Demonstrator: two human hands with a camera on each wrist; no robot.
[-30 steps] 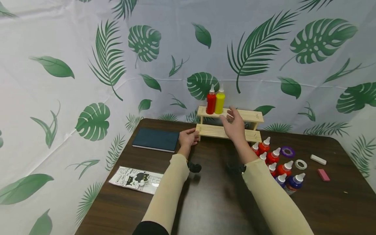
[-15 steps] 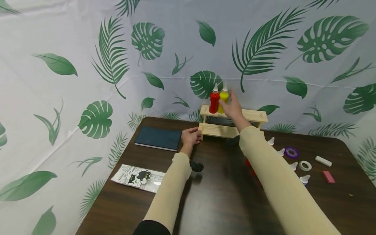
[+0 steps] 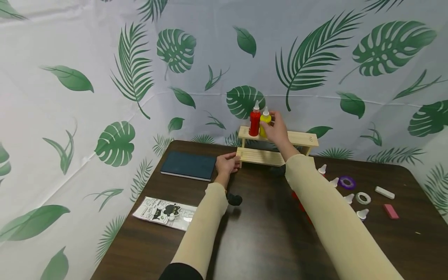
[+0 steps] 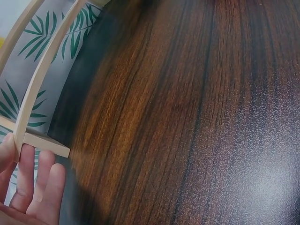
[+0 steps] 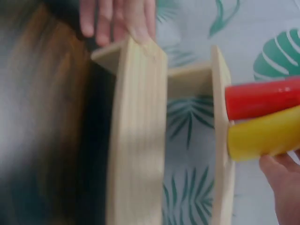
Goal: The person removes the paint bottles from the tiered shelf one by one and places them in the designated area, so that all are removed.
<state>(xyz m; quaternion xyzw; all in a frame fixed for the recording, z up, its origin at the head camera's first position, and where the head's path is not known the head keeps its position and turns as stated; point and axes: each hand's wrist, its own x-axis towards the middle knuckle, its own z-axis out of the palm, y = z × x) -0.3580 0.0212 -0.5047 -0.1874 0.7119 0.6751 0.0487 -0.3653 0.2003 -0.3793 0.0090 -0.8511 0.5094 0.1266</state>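
Note:
A two-tier wooden rack (image 3: 260, 156) stands at the back of the table. My left hand (image 3: 226, 164) grips the left end of its lower shelf, thumb on top and fingers around the edge in the left wrist view. On the upper shelf, a red squeeze bottle (image 3: 254, 125) with a white nozzle stands at the left. Beside it, my right hand (image 3: 279, 130) holds a yellow squeeze bottle (image 3: 265, 118) between thumb and fingers. In the right wrist view the yellow bottle (image 5: 258, 136) leans slightly against the line of the red bottle (image 5: 262, 99), its base right at the shelf.
My right sleeve partly hides several squeeze bottles (image 3: 334, 182) on the right. Beyond it lie a purple tape roll (image 3: 353, 182), a white tape roll (image 3: 358, 199), a white block (image 3: 385, 192) and a pink block (image 3: 391, 211). A dark notebook (image 3: 188, 165) and a cat-print packet (image 3: 164, 213) lie left.
My right hand has moved up from in front of the rack to the yellow bottle and taken hold of it. The left hand keeps its grip on the rack.

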